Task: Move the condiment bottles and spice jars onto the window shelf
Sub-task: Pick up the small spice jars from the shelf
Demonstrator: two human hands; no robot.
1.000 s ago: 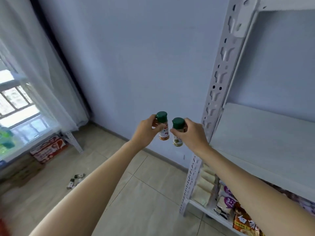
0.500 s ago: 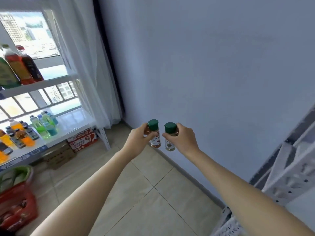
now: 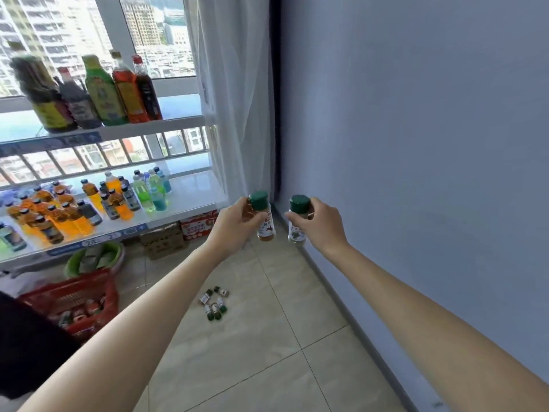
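Observation:
My left hand [image 3: 234, 226] grips a green-capped spice jar [image 3: 263, 217] with orange-brown contents, held upright at chest height. Beside it, my right hand [image 3: 319, 224] grips a second green-capped spice jar [image 3: 298, 218] with a darker fill. Both jars hang in the air just right of the window shelf [image 3: 190, 200]. The shelf's upper tier [image 3: 178, 124] carries several tall condiment bottles [image 3: 127, 87]. Its lower tier holds many small drink bottles [image 3: 116, 197], with bare white surface at its right end.
Several small green-capped jars [image 3: 214, 303] lie on the tiled floor below my hands. A red basket [image 3: 74, 298] with goods and a green basin [image 3: 95, 258] sit under the shelf, beside cardboard boxes [image 3: 166, 239]. A white curtain [image 3: 237, 99] hangs at the corner; a blue wall [image 3: 416, 144] runs along the right.
The view has swung left from the white rack to the window shelf. Both hands keep their jars, which now sit slightly further apart and close to the shelf's right end.

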